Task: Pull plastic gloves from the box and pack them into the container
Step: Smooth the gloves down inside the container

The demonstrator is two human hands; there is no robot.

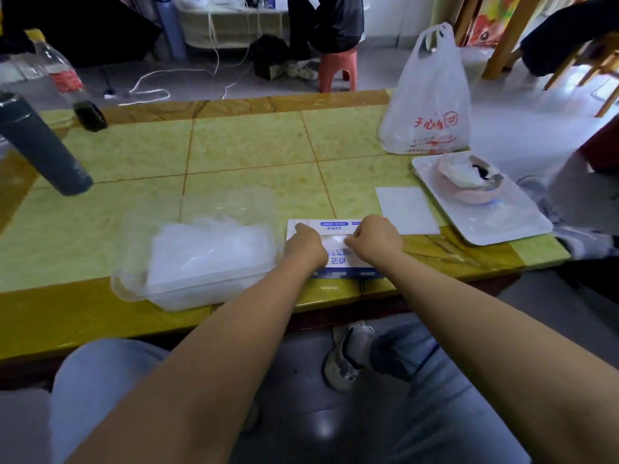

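Note:
A white and blue glove box (335, 252) lies flat near the table's front edge. My left hand (306, 244) rests on its left part with curled fingers. My right hand (375, 239) sits on its right part, fingers curled at the box's opening; whether they pinch a glove is hidden. Left of the box stands a clear plastic container (194, 259) with its lid open, filled with several crumpled clear plastic gloves (211, 246).
A white napkin (407, 209) lies right of the box, beside a white tray (482, 209) holding a pink bowl. A white plastic bag (428, 98) stands at the back right. A dark flask (40, 145) and a bottle (67, 78) stand at the far left.

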